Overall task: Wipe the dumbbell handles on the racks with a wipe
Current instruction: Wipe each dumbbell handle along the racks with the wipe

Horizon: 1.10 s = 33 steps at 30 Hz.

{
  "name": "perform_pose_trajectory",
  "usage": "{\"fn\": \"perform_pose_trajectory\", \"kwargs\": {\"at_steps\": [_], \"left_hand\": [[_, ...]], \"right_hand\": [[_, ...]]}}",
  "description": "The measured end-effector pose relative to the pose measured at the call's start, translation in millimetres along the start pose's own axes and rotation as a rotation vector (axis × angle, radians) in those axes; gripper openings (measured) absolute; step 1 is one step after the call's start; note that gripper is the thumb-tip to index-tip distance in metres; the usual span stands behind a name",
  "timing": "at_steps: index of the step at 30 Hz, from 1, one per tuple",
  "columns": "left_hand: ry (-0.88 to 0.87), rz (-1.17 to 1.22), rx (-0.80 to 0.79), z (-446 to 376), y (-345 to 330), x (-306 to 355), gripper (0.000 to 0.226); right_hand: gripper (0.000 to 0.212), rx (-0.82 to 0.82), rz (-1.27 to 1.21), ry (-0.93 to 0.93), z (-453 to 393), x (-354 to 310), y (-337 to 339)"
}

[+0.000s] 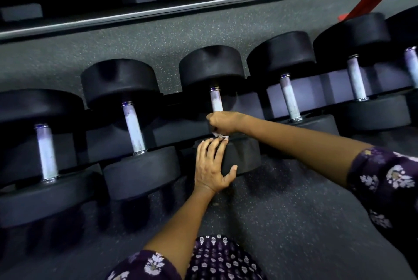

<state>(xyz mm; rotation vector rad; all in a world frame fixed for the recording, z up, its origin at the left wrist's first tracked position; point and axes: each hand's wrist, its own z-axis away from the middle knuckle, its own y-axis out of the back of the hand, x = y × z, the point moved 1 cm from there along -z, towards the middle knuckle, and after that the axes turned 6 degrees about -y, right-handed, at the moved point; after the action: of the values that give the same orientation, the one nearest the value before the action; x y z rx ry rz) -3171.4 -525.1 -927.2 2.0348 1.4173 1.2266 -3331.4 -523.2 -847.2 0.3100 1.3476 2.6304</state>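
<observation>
Left hand [211, 166] flat, steadying near dumbbell head [242, 157]; right hand [222, 124] grips wipe [218, 135] round handle [216, 102]. Mid-wipe; next, likely neighbouring handle.

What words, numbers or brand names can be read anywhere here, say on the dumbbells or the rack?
None can be read.
Dumbbell heads: plain black, no number or brand showing.
Handles: bare pale metal, unmarked.
Wipe gripped by the right hand: no print visible.
Upper rack: dark and blurred, nothing legible.

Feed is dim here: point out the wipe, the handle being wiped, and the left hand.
wipe [219, 135], head view, white scrap below right fist.
handle [216, 102], head view, bare upper shaft.
left hand [211, 166], head view, back of hand.
</observation>
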Motion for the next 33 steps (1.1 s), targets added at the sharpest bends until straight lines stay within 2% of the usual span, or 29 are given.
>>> {"fn": "perform_pose_trajectory", "kwargs": {"at_steps": [2,4,6,8,11,13,16,21,24,26,30,33], "left_hand": [[0.000,0.000,0.000,0.6,-1.2,0.0,0.061],[0.004,0.002,0.007,-0.6,-1.7,0.5,0.060],[0.002,0.004,-0.002,-0.6,-2.0,0.5,0.059],[0.003,0.001,-0.006,-0.4,-1.4,1.0,0.060],[-0.002,0.011,-0.018,0.9,-0.6,1.6,0.061],[0.007,0.012,-0.024,0.2,-0.3,2.8,0.061],[0.013,0.004,-0.029,-0.3,0.3,1.0,0.061],[0.020,-0.003,-0.046,1.5,0.5,1.1,0.060],[0.040,-0.004,-0.058,1.4,0.5,1.1,0.060],[0.074,0.007,-0.058,-1.4,3.0,5.1,0.058],[0.273,0.020,-0.051,-26.2,9.7,9.9,0.043],[0.437,0.086,-0.005,-40.8,9.2,14.1,0.036]], "right_hand": [[0.021,-0.057,-0.140,-0.022,-2.7,4.4,3.1],[0.020,0.026,-0.189,-0.121,-4.0,5.4,11.2],[0.022,0.107,-0.133,-0.156,1.2,-3.1,9.6],[0.021,0.077,-0.109,-0.087,1.0,-7.7,-3.8],[0.020,0.009,-0.266,0.022,4.1,9.1,-11.3],[0.019,0.073,-0.353,-0.021,1.0,29.4,-5.8],[0.021,0.256,-0.480,-0.174,-2.3,36.0,-7.9],[0.020,0.160,-0.520,-0.100,8.7,18.9,-27.8],[0.022,0.331,-0.700,-0.273,8.8,32.1,-27.8],[0.022,0.422,-0.806,-0.374,8.3,28.9,-30.9],[0.019,0.345,-0.790,-0.314,14.9,18.8,-40.5],[0.020,0.435,-1.035,-0.457,16.9,30.9,-36.6]]}}
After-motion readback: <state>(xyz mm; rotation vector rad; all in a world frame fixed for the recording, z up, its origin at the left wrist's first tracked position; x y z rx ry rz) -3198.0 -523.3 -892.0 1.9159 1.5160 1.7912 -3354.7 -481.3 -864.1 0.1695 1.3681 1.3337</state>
